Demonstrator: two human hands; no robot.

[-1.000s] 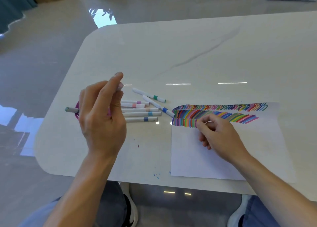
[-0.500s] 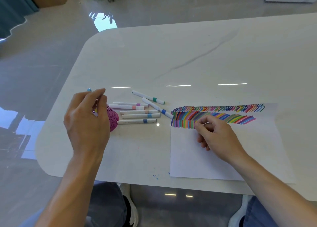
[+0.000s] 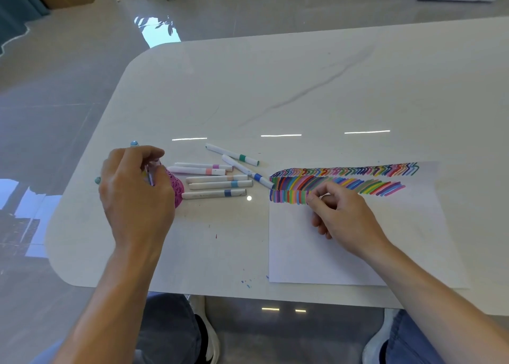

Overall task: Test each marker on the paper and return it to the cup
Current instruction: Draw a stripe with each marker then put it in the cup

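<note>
As L hand pinches slim marker, R hand touches paper.

The left hand is covering the pink cup, pinching a marker at its mouth. The right hand is resting, fingers curled, on the paper by the coloured strokes. Seven markers are lying on the white table between cup and paper.

The pale, glossy tabletop has a rounded corner and a faint grey vein. A white paper banded with coloured strokes lies under the right fingers. Seven white markers lie loose between these and the left fingers, which partly hide a pink cup. Small ink specks dot the near edge.
</note>
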